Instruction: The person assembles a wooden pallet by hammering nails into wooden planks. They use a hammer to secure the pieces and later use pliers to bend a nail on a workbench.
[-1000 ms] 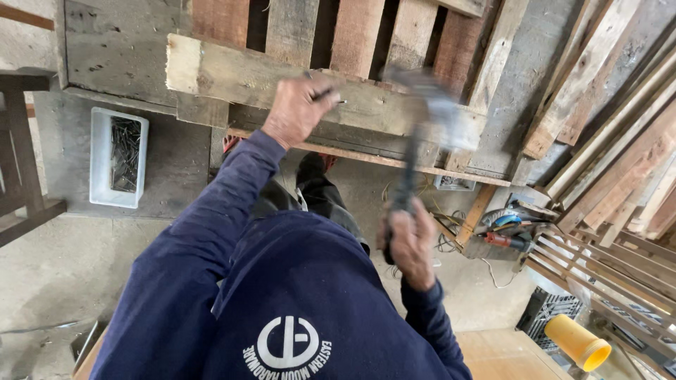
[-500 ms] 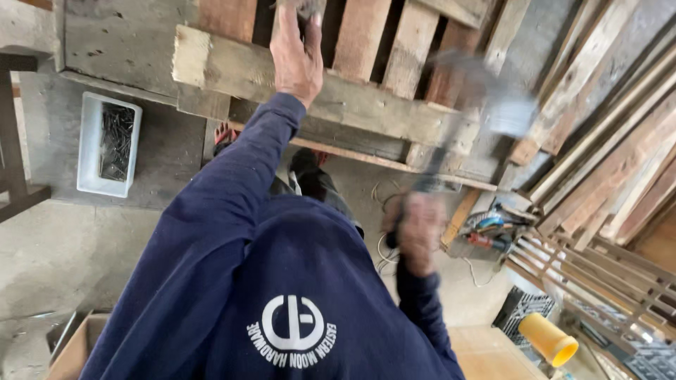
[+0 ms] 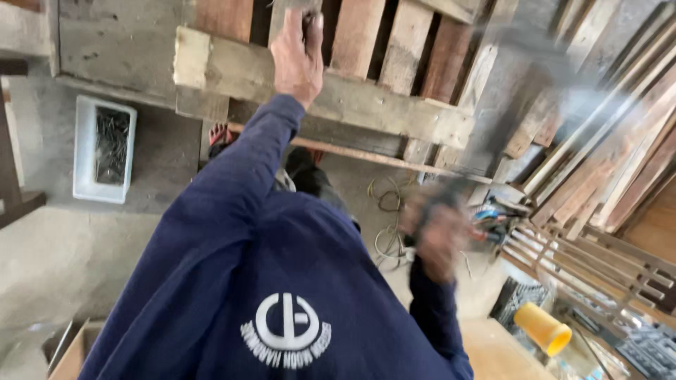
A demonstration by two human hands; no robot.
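A: What is the right hand [image 3: 438, 236] doing?

B: It is closed in a fist round the dark handle of a long hammer [image 3: 493, 141]. Hand and tool are both smeared with motion blur. The handle slants up and to the right, and the head is only a grey streak near the leaning boards, so I cannot make out its shape.

A: And the left hand [image 3: 297, 56]?

B: It reaches up to the weathered wooden pallet [image 3: 331, 91] standing in front of the person. The fingers are curled at the top edge of a slat, above the thick pale cross-beam. Something small and dark seems pinched there, but I cannot tell what it is.

A: What has changed over the last second?

B: A second ago the left hand lay lower, against the cross-beam, and the hammer hung nearly upright with its head close to the pallet's face. Half a second ago the left hand had already climbed to the slat. Now the hammer is swung out to the right, away from the pallet, and the right hand has blurred.

A: What lies around them?

B: A white rectangular tray of dark nails [image 3: 104, 149] sits on the concrete floor at the left. Long bare timber boards [image 3: 605, 155] lean at the right. A yellow cylindrical cup [image 3: 542, 328] lies low at the right, beside a plywood sheet.
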